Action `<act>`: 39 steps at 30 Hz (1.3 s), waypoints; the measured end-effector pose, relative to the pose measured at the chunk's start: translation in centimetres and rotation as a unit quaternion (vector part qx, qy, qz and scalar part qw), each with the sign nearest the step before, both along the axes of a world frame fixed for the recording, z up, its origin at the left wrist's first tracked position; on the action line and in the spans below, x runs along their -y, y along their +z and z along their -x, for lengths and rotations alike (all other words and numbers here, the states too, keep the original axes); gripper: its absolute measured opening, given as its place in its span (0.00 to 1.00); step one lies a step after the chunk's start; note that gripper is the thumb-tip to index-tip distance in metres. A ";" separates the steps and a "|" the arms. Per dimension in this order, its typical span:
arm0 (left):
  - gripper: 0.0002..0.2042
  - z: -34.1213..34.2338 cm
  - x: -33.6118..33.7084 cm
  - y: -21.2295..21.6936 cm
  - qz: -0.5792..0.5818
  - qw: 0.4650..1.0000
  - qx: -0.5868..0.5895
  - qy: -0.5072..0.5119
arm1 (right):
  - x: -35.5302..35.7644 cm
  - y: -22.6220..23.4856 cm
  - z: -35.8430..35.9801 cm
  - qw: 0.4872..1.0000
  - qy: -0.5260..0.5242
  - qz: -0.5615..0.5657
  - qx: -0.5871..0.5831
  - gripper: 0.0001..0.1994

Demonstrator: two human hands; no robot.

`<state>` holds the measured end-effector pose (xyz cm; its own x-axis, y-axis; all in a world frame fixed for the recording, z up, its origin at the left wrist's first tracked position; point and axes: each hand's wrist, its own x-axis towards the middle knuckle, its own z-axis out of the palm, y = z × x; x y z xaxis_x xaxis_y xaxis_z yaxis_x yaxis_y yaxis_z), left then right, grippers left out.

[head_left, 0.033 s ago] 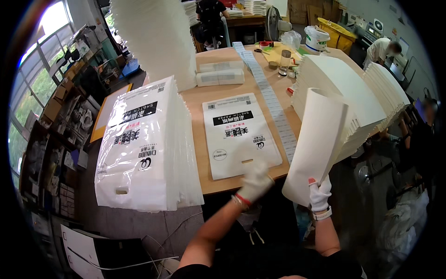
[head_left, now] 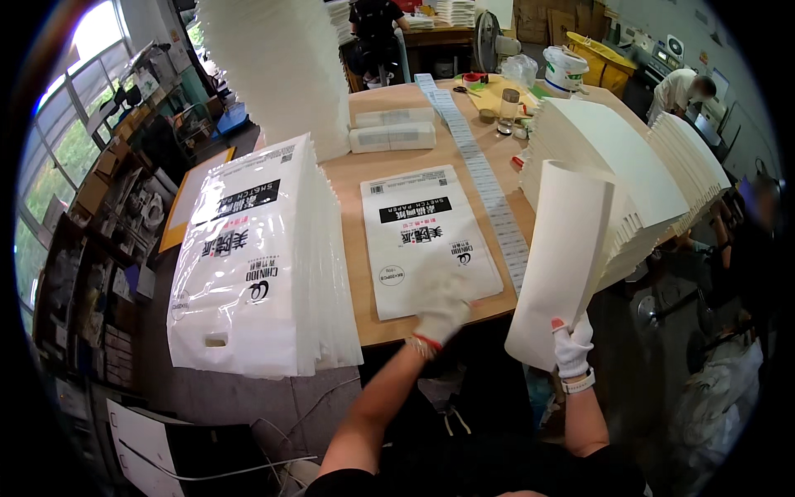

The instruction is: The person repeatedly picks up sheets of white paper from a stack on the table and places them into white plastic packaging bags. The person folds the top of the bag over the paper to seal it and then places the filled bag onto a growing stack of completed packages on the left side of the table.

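My left hand (head_left: 443, 313), in a white glove and smeared by motion, is over the lower edge of a printed plastic bag (head_left: 422, 244) that lies flat at the table's front; I cannot make out its fingers. In my right hand (head_left: 571, 344), also gloved and with red at the thumb tip, is a curved sheaf of white paper (head_left: 559, 257), gripped by its lower edge and bent nearly upright. Left of the flat bag rises a thick pile of similar printed plastic bags (head_left: 236, 273), with a handle slot near its front end.
Tall paper stacks (head_left: 596, 149) stand at right; another white stack (head_left: 277, 74) towers at back left. Rolled bundles (head_left: 393, 137), a long label strip (head_left: 476, 157), a glass jar (head_left: 507, 112) and a white bucket (head_left: 565, 68) share the wooden table (head_left: 381, 331). Other people work beyond.
My left hand has moved slightly left, further over the bag's lower edge. The paper in my right hand has shifted a little; the bags look unmoved.
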<state>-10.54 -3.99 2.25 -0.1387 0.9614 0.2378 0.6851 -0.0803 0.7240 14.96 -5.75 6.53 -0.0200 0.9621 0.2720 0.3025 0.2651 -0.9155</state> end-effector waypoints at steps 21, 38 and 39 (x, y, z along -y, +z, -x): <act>0.14 7.3 -12.3 6.8 0.096 0.992 0.011 -0.078 | -7.7 2.5 15.1 0.814 0.233 0.150 0.510 0.19; 0.26 1.3 1.9 -5.7 -0.105 0.987 0.016 0.117 | -15.8 -1.2 14.1 0.882 -0.019 -0.215 0.419 0.15; 0.28 0.2 0.9 -6.0 -0.120 0.988 -0.002 0.097 | -15.6 -0.3 12.9 0.881 -0.036 -0.221 0.417 0.15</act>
<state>-10.74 -4.89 -3.76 -0.3135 0.8324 0.4570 0.7067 -0.1169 0.6978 2.01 9.85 6.19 -0.3340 0.7728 0.5397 0.8518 0.4926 -0.1781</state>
